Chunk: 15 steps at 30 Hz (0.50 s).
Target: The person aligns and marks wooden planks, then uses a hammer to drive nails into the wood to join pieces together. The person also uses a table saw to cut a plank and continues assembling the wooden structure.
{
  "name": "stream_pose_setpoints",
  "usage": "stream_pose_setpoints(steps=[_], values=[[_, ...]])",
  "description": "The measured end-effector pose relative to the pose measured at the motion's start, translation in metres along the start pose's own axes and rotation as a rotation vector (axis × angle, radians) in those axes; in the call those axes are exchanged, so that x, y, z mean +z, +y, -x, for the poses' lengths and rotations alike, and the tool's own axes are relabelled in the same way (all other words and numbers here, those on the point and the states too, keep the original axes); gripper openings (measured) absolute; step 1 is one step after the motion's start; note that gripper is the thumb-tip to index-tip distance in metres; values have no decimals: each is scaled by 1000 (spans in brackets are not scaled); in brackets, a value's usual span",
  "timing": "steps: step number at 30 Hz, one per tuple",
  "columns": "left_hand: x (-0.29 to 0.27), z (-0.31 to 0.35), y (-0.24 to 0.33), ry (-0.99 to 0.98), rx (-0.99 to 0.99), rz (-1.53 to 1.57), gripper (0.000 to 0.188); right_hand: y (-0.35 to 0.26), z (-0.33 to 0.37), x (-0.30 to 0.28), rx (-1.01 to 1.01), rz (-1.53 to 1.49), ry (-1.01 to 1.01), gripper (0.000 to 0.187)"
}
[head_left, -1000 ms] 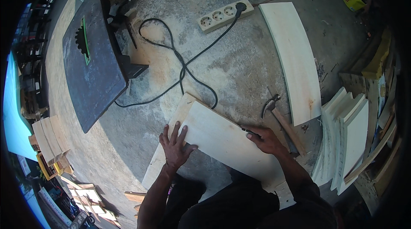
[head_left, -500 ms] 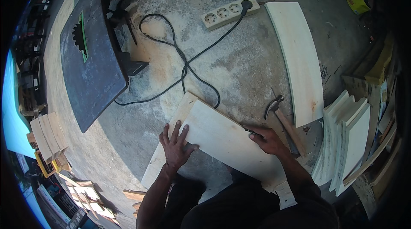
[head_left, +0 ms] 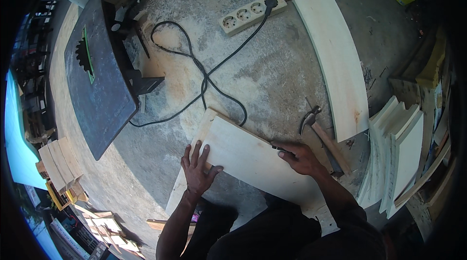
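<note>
A wide pale wooden board (head_left: pixel 245 150) lies across another board (head_left: pixel 176 194), which shows mostly under its left end. My left hand (head_left: pixel 198 172) rests on the left end of the upper board, fingers spread and palm down. At the far edge of the same board, further right, my right hand (head_left: pixel 299 157) is closed round a thin black pen-like tool (head_left: pixel 280 149). Its exact kind is too small to tell. A claw hammer (head_left: pixel 323 138) with a wooden handle lies on the floor just beyond my right hand.
On the left stands a table saw (head_left: pixel 99 78) with its toothed blade (head_left: pixel 83 56) raised. Its black cable (head_left: pixel 204 73) loops over the dusty floor to a power strip (head_left: pixel 253 13). A long board (head_left: pixel 335 65) lies at right, near stacked boards (head_left: pixel 396 150). Wood pieces (head_left: pixel 61 158) sit far left.
The upper board has slid a little left, covering more of the lower board's far end. My hands keep much the same grip and spread. The whole view has shifted slightly.
</note>
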<state>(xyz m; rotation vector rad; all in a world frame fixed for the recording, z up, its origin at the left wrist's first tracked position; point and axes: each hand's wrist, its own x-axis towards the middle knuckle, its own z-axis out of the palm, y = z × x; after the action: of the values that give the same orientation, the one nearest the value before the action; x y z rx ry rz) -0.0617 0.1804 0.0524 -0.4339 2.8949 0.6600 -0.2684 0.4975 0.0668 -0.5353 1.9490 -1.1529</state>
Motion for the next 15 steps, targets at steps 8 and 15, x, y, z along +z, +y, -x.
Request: stream_pose_setpoints(steps=[8, 15], values=[[-2, 0, 1, -41, -11, -34, 91, -1, -2, -2, 50, -47, -32, 38], [-5, -3, 2, -54, -15, -30, 92, -2, -1, -4, 85, -75, -63, 38]])
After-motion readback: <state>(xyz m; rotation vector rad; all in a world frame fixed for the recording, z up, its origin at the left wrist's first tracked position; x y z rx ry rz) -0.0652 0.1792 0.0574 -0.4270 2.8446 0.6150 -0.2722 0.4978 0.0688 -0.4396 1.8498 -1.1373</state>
